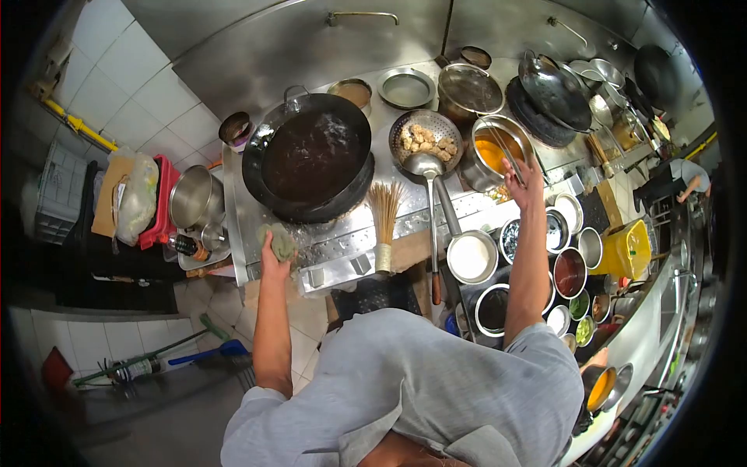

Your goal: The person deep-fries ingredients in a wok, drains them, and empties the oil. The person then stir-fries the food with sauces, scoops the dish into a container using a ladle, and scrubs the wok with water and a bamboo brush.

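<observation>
My left hand is closed on a crumpled grey-green cloth beside the large black wok, which holds dark liquid. My right hand grips what look like metal tongs, slanting over a steel pot of orange liquid. Left of this pot, a perforated strainer holds several browned, fried-looking pieces. A steel ladle rests across the strainer, its wooden-ended handle pointing towards me. A bamboo wok brush lies between the wok and the ladle.
Bowls of white liquid, red sauce and chopped greens crowd the right side. A second wok sits behind the pot. Further right are a yellow bin and another person. A steel basin stands at left.
</observation>
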The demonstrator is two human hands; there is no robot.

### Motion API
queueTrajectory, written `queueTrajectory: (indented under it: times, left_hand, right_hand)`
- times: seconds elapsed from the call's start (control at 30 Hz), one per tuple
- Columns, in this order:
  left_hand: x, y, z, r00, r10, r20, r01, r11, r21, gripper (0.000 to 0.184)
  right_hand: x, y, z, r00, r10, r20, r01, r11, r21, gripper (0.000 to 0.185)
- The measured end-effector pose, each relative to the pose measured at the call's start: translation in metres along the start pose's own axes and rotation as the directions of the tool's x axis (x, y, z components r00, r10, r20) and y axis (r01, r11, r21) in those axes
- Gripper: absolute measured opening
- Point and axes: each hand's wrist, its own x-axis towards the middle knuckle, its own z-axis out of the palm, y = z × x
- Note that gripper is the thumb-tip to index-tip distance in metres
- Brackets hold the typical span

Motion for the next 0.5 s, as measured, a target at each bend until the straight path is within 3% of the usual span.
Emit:
queueTrajectory:
  times: [0.03,0.1,0.17,0.2,0.23,0.27,0.3,0.33,0.37,0.43,0.47,0.5]
  left_hand:
    - [0.002,0.004,0.006,0.999,0.028,-0.019,-0.027,0.999,0.034,0.045]
    - [-0.007,0.016,0.032,0.997,-0.023,-0.07,0.026,0.999,0.046,0.05]
    - [-0.012,0.021,0.051,0.99,-0.077,-0.122,0.083,0.995,0.051,0.054]
    - [-0.011,0.022,0.058,0.988,-0.102,-0.117,0.113,0.99,0.086,0.059]
    - [-0.007,0.023,0.062,0.985,-0.131,-0.112,0.145,0.981,0.127,0.064]
    - [-0.001,0.024,0.067,0.983,-0.141,-0.114,0.156,0.978,0.138,0.064]
    - [0.004,0.025,0.072,0.977,-0.183,-0.107,0.197,0.97,0.143,0.065]
    - [0.008,0.025,0.075,0.969,-0.225,-0.101,0.238,0.96,0.145,0.067]
    - [0.013,0.024,0.078,0.968,-0.232,-0.099,0.245,0.958,0.15,0.067]
    - [0.023,0.022,0.082,0.951,-0.31,0.0,0.304,0.934,0.186,0.068]
    - [0.022,0.022,0.091,0.947,-0.32,-0.02,0.319,0.933,0.168,0.066]
    - [0.028,0.021,0.093,0.946,-0.323,-0.019,0.321,0.931,0.172,0.066]
  right_hand:
    - [-0.028,0.013,0.012,0.985,-0.092,-0.147,0.112,0.985,0.135,0.059]
    - [-0.074,0.055,0.022,0.896,-0.253,-0.364,0.288,0.957,0.044,0.071]
    - [-0.103,0.132,-0.019,0.884,-0.322,-0.339,0.334,0.942,-0.024,0.06]
    - [-0.115,0.169,-0.034,0.915,-0.39,-0.101,0.368,0.912,-0.18,0.045]
    - [-0.157,0.196,-0.004,0.898,-0.396,-0.191,0.22,0.781,-0.585,0.038]
    - [-0.173,0.238,-0.017,0.925,-0.303,-0.228,0.081,0.745,-0.662,0.032]
    - [-0.183,0.272,-0.041,0.941,-0.264,-0.212,-0.027,0.565,-0.824,0.029]
    - [-0.193,0.297,-0.046,0.928,-0.362,-0.085,0.023,0.283,-0.959,0.036]
    - [-0.198,0.317,-0.058,0.956,-0.257,-0.143,-0.113,0.128,-0.985,0.043]
    - [-0.203,0.342,-0.056,0.877,-0.316,-0.363,-0.403,-0.071,-0.912,0.046]
    - [-0.2,0.349,-0.055,0.875,-0.318,-0.366,-0.406,-0.068,-0.911,0.046]
    - [-0.197,0.354,-0.056,0.841,-0.424,-0.336,-0.413,-0.101,-0.905,0.044]
